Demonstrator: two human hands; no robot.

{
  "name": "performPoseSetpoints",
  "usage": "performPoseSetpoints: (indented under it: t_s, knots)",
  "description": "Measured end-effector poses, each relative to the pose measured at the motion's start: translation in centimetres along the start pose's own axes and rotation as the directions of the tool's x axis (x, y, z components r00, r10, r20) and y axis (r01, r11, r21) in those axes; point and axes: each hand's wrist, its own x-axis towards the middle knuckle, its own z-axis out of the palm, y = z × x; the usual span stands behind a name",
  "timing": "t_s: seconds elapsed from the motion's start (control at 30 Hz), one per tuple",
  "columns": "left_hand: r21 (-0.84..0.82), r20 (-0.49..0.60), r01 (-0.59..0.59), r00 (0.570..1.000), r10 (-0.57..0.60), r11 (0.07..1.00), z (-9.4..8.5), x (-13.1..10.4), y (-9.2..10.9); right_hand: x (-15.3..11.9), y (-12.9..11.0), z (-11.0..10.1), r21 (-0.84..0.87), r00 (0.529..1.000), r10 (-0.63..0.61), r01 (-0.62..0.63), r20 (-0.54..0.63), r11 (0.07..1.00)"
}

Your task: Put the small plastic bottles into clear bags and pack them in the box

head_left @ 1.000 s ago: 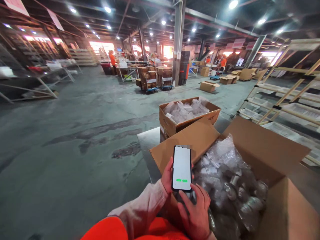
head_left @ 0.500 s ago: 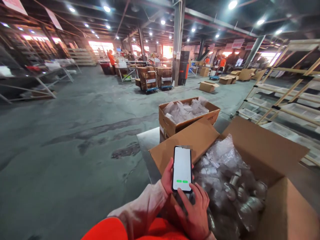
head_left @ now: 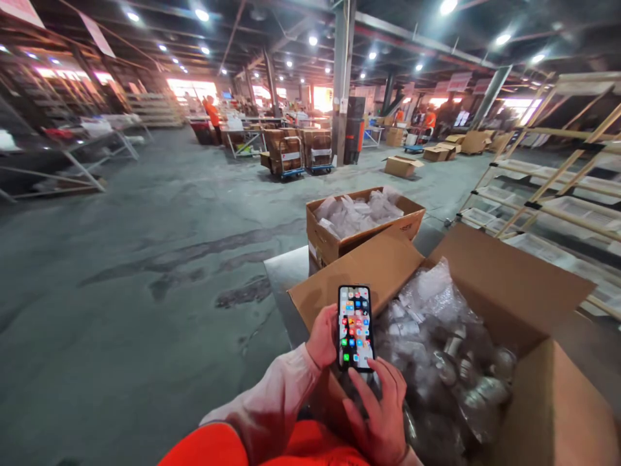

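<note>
A smartphone is held upright over the near edge of an open cardboard box, its screen showing a grid of app icons. My left hand grips the phone along its left side. At the phone's lower edge is my right hand, fingers apart, a fingertip at the bottom right of the screen. Just right of my hands, clear plastic-wrapped items fill the box.
Behind the open box stands a second cardboard box full of wrapped pieces. A rack with white trays rises on the right. Farther off are loaded trolleys, a pillar, tables and people in orange.
The phone screen has gone from a white page with two green buttons to the home screen of icons. Both hands stay in nearly the same place.
</note>
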Motion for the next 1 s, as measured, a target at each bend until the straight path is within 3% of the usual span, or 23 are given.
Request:
performPoseSetpoints:
  t_s: [0.23,0.47,0.63,0.83,1.0]
  knots:
    - [0.093,0.034,0.054,0.998,-0.057,0.994,-0.1,0.0,-0.2,0.2,0.0,-0.1,-0.002,1.000,-0.005,0.005,0.002,1.000]
    - [0.180,0.143,-0.049,0.989,0.024,0.982,-1.0,-0.3,0.0,-0.1,0.1,0.0,-0.016,1.000,0.013,-0.012,0.018,1.000]
    - [0.205,0.225,-0.040,0.974,-0.008,0.978,-1.6,-0.4,-0.2,-0.2,0.2,0.0,-0.011,0.999,0.021,-0.021,0.024,1.000]
    - [0.199,0.242,-0.034,0.970,-0.016,0.979,-1.4,-0.4,-0.1,-0.2,0.2,-0.1,-0.007,0.999,0.029,-0.029,0.018,1.000]
    - [0.089,0.285,0.092,0.952,-0.113,0.992,-0.5,-0.6,0.4,-0.2,0.3,-0.1,-0.009,0.999,0.038,-0.038,-0.003,0.999]
